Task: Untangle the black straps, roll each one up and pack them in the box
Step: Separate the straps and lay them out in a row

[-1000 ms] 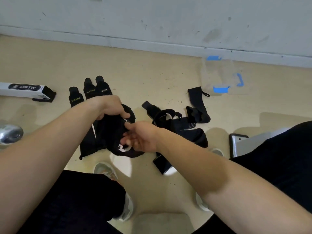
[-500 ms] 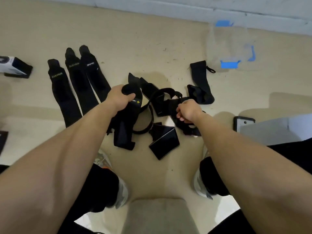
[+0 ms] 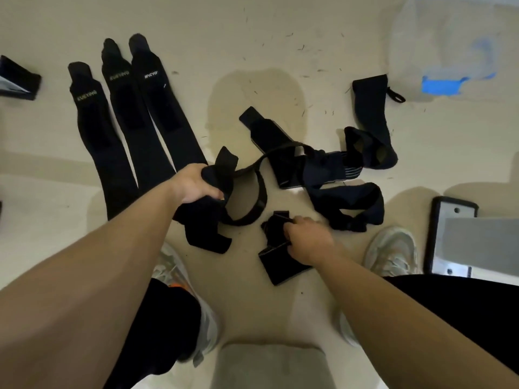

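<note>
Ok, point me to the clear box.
Head view, top right on the floor: the clear box with blue clips, just beyond the rightmost black strap.

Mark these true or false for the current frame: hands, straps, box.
1. The left hand grips a black strap. True.
2. The right hand lies open on the floor. False: its fingers curl round a strap end.
3. Three straps lie flat side by side on the person's left. True.
4. Rolled straps sit in the clear box. False: no black strap shows inside it.
5. The pile in the middle is untangled. False: its straps loop across each other.
</note>
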### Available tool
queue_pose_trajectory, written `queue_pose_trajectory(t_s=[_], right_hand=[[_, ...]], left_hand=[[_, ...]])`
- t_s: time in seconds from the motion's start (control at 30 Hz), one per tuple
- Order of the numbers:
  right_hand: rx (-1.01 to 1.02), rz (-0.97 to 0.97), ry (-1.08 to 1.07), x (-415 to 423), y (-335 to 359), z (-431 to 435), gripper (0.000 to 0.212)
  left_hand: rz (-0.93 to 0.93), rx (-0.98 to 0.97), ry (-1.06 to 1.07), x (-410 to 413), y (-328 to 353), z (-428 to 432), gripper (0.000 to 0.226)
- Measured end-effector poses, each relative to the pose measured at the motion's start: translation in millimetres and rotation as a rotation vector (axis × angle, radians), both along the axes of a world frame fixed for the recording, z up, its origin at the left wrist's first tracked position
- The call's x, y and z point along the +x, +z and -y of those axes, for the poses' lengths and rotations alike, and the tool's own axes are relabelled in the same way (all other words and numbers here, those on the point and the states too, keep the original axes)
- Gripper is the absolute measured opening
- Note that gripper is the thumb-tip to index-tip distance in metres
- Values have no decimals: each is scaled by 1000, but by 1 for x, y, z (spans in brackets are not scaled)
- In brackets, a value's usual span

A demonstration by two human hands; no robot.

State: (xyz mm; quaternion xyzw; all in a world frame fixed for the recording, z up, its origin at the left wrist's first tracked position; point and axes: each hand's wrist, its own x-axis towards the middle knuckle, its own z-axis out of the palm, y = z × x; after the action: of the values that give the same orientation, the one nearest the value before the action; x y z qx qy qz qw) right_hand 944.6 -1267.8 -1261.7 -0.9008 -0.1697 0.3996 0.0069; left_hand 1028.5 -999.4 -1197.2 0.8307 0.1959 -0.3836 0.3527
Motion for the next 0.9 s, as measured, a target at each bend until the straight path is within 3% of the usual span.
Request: queue_pose_trajectory(t_s=[0.13, 0.23, 0.3, 0.4, 0.47, 0.53, 0.63, 0.8, 0.9], right_hand=[[-128, 47, -46, -1, 10, 11, 17], [148, 457, -220, 23, 19, -7, 19], [339, 699, -180, 41, 24, -24, 26], [336, 476, 206, 61, 29, -46, 54], [170, 392, 426, 62, 28, -48, 55], [105, 427, 454, 70, 22, -42, 44], [180, 336, 320, 93, 20, -26, 22], [509, -244, -207, 124, 60, -6, 20], [595, -386, -333, 130, 75, 0, 13]], left_hand=[[3, -39, 23, 2, -5, 0, 36], [11, -78, 32, 5, -4, 2, 30], [7, -102, 44, 5, -2, 2, 28], [-4, -124, 78, 4, 1, -3, 25], [-3, -137, 117, 3, 1, -7, 29], [3, -145, 135, 4, 1, -10, 32], [43, -128, 154, 6, 1, -14, 38], [106, -93, 257, 9, 5, -18, 47], [125, -103, 292, 11, 8, -16, 50]])
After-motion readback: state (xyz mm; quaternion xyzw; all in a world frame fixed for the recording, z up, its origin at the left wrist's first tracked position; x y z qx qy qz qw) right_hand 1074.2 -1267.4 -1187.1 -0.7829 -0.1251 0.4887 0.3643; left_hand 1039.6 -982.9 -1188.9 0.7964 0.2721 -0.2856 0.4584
